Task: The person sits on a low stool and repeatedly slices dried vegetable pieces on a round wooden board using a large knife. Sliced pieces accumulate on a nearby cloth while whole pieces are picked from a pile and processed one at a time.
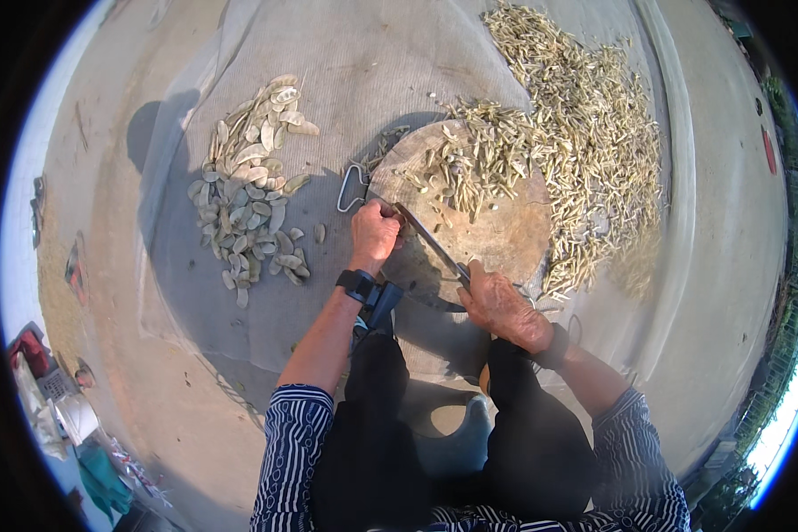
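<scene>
My left hand (374, 234) is curled at the left edge of a round wooden chopping block (515, 233), its fingertips close by the knife's far end. Whatever those fingers may pinch is too small and hidden to make out. In my right hand (502, 302) is the dark handle of a knife (431, 243), its blade slanting up and left across the block. Cut pale strips (469, 183) lie on the block's far part and spill over its right side. Left of the block, flat pale bean pods (256, 189) form a loose heap.
A mesh sheet (372, 53) covers the ground under the block. A large spread of cut strips (598, 139) reaches along the right. A bent wire handle (351, 189) sticks out at the block's left. Bags and a white container (76, 417) stand at lower left.
</scene>
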Motion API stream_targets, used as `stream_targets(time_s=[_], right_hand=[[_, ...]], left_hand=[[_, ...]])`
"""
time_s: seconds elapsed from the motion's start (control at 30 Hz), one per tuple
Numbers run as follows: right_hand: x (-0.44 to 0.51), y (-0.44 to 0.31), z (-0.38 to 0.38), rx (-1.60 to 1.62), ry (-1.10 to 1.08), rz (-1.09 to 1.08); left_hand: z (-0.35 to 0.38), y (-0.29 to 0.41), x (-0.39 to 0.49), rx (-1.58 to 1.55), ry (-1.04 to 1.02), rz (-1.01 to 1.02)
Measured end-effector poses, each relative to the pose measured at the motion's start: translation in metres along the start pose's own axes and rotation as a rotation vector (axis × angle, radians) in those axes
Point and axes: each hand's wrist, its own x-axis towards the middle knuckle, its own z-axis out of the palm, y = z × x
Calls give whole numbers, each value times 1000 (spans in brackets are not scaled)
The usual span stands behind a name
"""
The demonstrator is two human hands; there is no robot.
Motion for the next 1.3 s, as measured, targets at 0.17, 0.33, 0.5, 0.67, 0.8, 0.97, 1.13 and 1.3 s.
stream_targets(time_s=[0.17,0.33,0.5,0.67,0.8,0.97,1.13,1.3], right_hand=[[34,-7,17,153,112,73],[87,-8,30,255,233,117],[83,-3,32,349,269,147],[81,4,20,367,246,149],[43,3,14,289,155,178],[8,-7,22,325,48,301],[51,-1,20,281,160,207],[53,-3,6,173,178,185]], left_hand=[[-1,-2,1,47,-25,-9],[-4,-2,-5,-60,-48,-19],[-4,-2,-11,11,-37,-9],[-4,2,-5,-114,-78,-170],[-1,-2,-3,-261,-80,-220],[-3,-8,-1,-264,-120,-175],[-1,-6,-1,-248,-89,-210],[1,-3,-2,-215,-53,-236]])
